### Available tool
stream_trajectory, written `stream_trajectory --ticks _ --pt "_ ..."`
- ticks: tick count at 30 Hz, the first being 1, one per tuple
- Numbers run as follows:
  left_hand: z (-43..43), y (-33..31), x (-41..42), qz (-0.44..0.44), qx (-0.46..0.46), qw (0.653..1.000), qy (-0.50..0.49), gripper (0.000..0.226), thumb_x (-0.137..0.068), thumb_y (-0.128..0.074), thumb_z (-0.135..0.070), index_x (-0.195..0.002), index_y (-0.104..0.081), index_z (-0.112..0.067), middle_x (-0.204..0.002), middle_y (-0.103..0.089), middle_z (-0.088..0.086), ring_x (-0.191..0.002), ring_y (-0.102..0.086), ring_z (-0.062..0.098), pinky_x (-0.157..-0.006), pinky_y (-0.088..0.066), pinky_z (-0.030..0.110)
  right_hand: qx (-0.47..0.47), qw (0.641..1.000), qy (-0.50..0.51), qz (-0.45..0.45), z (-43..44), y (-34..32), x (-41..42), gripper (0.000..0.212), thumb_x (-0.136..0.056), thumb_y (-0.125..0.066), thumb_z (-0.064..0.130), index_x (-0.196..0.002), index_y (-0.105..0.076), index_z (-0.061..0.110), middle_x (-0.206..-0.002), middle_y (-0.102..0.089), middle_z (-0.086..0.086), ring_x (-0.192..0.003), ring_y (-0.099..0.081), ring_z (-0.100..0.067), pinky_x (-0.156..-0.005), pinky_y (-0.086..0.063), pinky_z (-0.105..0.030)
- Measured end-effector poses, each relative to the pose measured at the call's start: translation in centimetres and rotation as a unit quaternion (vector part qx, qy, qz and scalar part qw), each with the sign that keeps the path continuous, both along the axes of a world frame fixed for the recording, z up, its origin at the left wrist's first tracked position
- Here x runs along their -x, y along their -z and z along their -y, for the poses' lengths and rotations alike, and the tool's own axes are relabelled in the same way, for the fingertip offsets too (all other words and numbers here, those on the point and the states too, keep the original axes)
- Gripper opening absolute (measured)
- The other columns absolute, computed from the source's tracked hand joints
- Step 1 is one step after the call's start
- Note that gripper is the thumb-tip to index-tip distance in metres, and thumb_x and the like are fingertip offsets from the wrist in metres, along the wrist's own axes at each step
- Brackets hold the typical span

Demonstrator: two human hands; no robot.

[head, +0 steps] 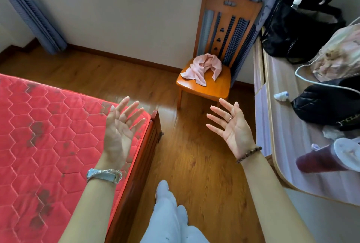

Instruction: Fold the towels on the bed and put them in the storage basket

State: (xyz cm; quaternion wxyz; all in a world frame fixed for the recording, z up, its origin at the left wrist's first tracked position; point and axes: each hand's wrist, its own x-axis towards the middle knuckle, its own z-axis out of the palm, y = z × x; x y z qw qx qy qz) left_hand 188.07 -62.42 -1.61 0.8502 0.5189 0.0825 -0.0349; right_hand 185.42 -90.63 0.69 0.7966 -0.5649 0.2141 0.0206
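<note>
**Pink towel: one, crumpled on the chair seat**

Two hands are raised palm-up with nothing in them. The left hand is over the foot corner of the red mattress, and the right hand is over the wooden floor. They are well apart, with fingers spread and straight. Each wrist has one bracelet. Beyond the hands stands one wooden chair against the wall. The single towel lies bunched at the back edge of its seat, with one end trailing toward the front. To the right, one desk carries two black bags among other clutter.
</note>
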Motion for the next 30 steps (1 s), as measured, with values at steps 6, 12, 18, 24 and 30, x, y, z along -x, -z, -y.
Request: stream_trajectory --ticks 6,12,18,24,30 --pt "2.2 0.4 -7.5 -0.016 0.011 1.000 0.020 0.058 -0.102 -0.031 -0.052 -0.144 -0.047 -0.016 -0.136 -0.062 0.009 -0.130 -0.056 0.030 -0.108 -0.044 0.050 -0.001 1.000 0.028 -0.001 2.2 0.8 -5.2 0.044 -0.100 -0.032 0.049 -0.132 -0.053 0.028 -0.135 -0.059 -0.006 -0.119 -0.061 -0.026 -0.099 -0.049 -0.052" --pt "5.5 0.8 -16.7 -0.023 0.009 0.998 0.056 0.057 -0.103 -0.029 -0.054 -0.144 -0.048 -0.019 -0.137 -0.062 0.008 -0.127 -0.059 0.027 -0.106 -0.048 0.045 0.006 0.998 0.070 -0.003 4.8 1.0 -11.8 0.041 -0.100 -0.031 0.049 -0.128 -0.053 0.029 -0.134 -0.059 -0.005 -0.119 -0.061 -0.026 -0.101 -0.048 -0.051" --pt "8.2 1.3 -26.2 -0.048 0.008 0.994 0.101 0.060 -0.102 -0.026 -0.056 -0.144 -0.048 -0.020 -0.138 -0.062 0.007 -0.126 -0.060 0.026 -0.106 -0.048 0.047 0.021 0.993 0.111 -0.026 7.1 1.3 -19.3 0.042 -0.099 -0.031 0.049 -0.130 -0.052 0.029 -0.135 -0.058 -0.005 -0.120 -0.060 -0.026 -0.103 -0.046 -0.052" --pt "10.1 2.1 -34.4 -0.070 0.015 0.990 0.125 0.059 -0.103 -0.027 -0.054 -0.144 -0.050 -0.019 -0.136 -0.063 0.007 -0.125 -0.061 0.026 -0.103 -0.048 0.047 0.033 0.988 0.147 -0.037 9.5 2.2 -25.4 0.044 -0.099 -0.030 0.051 -0.131 -0.052 0.030 -0.136 -0.058 -0.004 -0.119 -0.060 -0.024 -0.105 -0.044 -0.053" --pt "12.9 3.0 -40.4 -0.079 0.015 0.986 0.146 0.057 -0.103 -0.027 -0.053 -0.144 -0.049 -0.019 -0.136 -0.063 0.008 -0.126 -0.060 0.027 -0.103 -0.048 0.046 0.039 0.984 0.167 -0.044 12.0 3.1 -29.7 0.053 -0.088 -0.036 0.059 -0.131 -0.052 0.032 -0.134 -0.059 -0.001 -0.119 -0.061 -0.021 -0.104 -0.045 -0.052"
